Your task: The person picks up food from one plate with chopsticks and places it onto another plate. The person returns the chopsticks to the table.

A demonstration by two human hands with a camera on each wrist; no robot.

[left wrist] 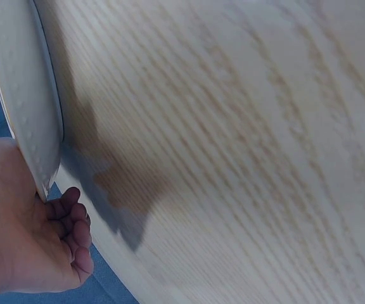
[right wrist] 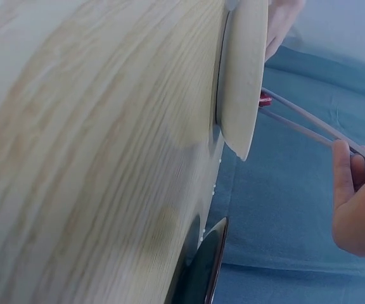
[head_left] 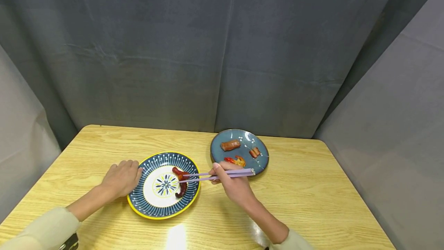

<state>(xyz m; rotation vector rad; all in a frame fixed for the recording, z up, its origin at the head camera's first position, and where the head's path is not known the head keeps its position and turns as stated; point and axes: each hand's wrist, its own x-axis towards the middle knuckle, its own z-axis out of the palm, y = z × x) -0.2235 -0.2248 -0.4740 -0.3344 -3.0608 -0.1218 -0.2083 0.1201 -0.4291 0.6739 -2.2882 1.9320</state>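
Note:
My right hand (head_left: pixel 236 186) holds a pair of lilac chopsticks (head_left: pixel 239 172) that point left over the patterned plate (head_left: pixel 150 203). Their tips meet a curved, glossy red-brown piece of food (head_left: pixel 182 190) on that plate's right side. Whether it is one piece or two, I cannot tell. In the right wrist view a bit of red food (right wrist: pixel 265 99) shows between the chopstick tips, above the plate's rim. My left hand (head_left: pixel 121 177) grips the plate's left rim; in the left wrist view its fingers (left wrist: pixel 81 234) curl below the rim.
A blue-grey plate (head_left: pixel 216 142) stands farther back on the right. It bears a brown sausage-like roll (head_left: pixel 230 145), a small browned piece (head_left: pixel 254 152) and a red-and-yellow shrimp-like piece (head_left: pixel 239 161). Grey curtains (head_left: pixel 145 49) hang behind the wooden table (head_left: pixel 305 196).

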